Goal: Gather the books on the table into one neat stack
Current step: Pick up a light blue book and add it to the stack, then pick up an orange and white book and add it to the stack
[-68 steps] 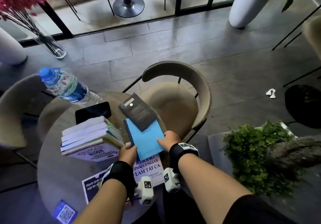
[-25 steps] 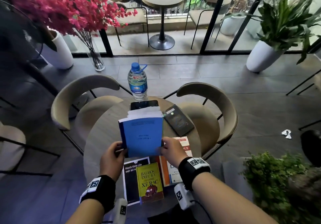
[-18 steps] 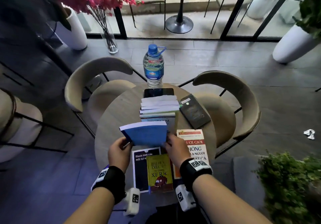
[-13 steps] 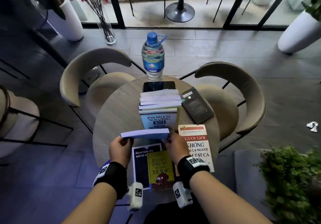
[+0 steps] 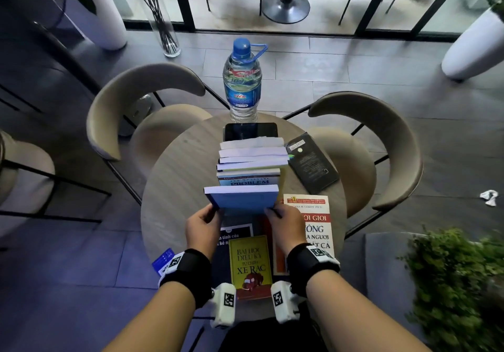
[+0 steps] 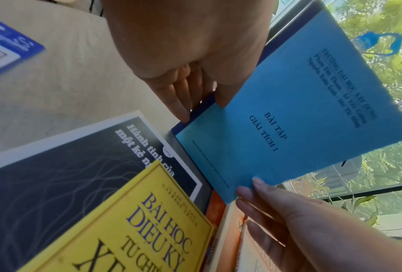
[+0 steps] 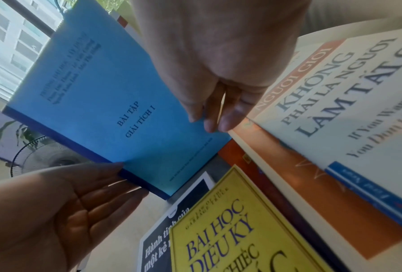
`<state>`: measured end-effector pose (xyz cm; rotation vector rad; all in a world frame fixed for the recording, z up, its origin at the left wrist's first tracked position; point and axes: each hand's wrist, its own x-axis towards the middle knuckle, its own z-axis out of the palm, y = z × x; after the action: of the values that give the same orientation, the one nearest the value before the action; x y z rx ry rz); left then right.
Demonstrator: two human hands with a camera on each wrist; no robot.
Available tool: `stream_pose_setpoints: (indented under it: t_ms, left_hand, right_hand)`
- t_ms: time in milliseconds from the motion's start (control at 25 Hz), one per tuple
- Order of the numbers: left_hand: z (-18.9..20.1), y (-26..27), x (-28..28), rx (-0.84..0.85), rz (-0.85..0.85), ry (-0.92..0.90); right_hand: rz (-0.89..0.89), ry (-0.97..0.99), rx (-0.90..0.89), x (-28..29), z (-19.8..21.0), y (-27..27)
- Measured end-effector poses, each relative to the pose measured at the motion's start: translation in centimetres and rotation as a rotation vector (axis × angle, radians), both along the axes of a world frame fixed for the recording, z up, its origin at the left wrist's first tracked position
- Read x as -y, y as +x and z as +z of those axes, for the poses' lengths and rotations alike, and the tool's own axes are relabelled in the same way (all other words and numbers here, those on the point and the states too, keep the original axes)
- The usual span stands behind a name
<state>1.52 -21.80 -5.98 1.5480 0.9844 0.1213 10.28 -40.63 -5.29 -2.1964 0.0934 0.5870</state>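
Note:
I hold a thin blue book [image 5: 242, 197] level above the round table [image 5: 177, 177], near side of the book stack [image 5: 252, 160]. My left hand [image 5: 207, 215] pinches its left spine edge, and my right hand [image 5: 272, 212] pinches its right edge. The wrist views show the blue cover [image 6: 288, 110] [image 7: 97, 101] from below, with fingers [image 6: 181, 103] [image 7: 228, 117] under it. Beneath lie a yellow book [image 5: 251, 264], a dark book [image 5: 234, 237] and a white and orange book [image 5: 313, 223]. A dark grey book [image 5: 312, 162] lies right of the stack.
A black phone [image 5: 251, 131] lies behind the stack and a water bottle [image 5: 242, 81] stands at the far edge. A blue QR card [image 5: 163, 260] sits at the near left rim. Two curved chairs [image 5: 136, 106] [image 5: 381, 147] flank the table; a bush [image 5: 450, 283] is at right.
The blue book went from upright to flat in both hands and came down low. It now sits closer to the stack, covering the lower part of the front book's cover.

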Motion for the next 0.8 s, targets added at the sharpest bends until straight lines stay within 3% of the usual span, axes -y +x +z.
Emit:
stream_pose_setpoints:
  t_ms: [520, 800]
  left_hand:
    - [1.9, 0.7, 1.6, 0.002, -0.085, -0.022]
    - [2.1, -0.7, 3.3, -0.212, -0.079, 0.025]
  right_hand:
    - [-0.033, 0.141, -0.064, 1.3, -0.2, 0.5]
    - [-0.147, 0.133, -0.159, 4.7, 0.0, 2.1]
